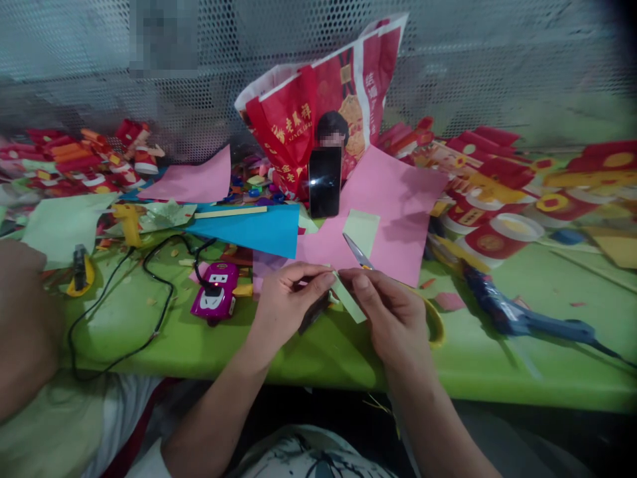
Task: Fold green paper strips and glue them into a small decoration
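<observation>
A narrow pale green paper strip (pixel 351 301) slants between my two hands above the table's front part. My left hand (pixel 283 302) pinches its upper end between thumb and index finger. My right hand (pixel 395 315) has thumb and fingers closed at the strip's right edge. Scissors show beyond and below the right hand: a silver blade (pixel 355 249) pokes out above the fingers, and a yellow handle loop (pixel 438 325) at the wrist side. Whether that hand also touches them I cannot tell. A dark object (pixel 313 315) is partly hidden beneath my left hand.
Pink paper (pixel 398 226), blue card (pixel 263 229) and a propped phone (pixel 325 182) stand or lie ahead, before a red bag (pixel 288 126). Left are a purple power socket (pixel 216 292) with cords and another person's arm (pixel 24 312); right, a glue gun (pixel 517 315) and red paper cups (pixel 490 236).
</observation>
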A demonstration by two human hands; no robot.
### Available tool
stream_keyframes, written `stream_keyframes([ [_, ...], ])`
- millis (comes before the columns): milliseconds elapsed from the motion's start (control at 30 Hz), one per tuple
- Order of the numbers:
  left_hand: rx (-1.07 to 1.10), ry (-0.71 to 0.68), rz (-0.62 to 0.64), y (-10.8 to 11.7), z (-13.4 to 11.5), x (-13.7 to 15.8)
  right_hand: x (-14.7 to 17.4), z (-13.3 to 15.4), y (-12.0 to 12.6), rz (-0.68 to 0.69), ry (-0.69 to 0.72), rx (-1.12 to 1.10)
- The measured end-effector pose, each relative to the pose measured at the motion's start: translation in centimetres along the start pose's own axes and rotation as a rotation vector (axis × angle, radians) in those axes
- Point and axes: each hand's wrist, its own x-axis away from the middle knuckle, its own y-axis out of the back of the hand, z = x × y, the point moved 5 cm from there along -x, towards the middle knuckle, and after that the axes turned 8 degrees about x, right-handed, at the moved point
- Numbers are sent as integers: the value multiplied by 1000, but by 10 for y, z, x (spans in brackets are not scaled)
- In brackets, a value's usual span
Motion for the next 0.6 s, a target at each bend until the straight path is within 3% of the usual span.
stream_keyframes([
  [200, -107, -142, 4, -2, -5, 1, -2, -1, -4, 9, -27, -95],
  [600, -93, -130, 11, -4, -6, 2, -2, -2, -4, -31, -28, -68],
])
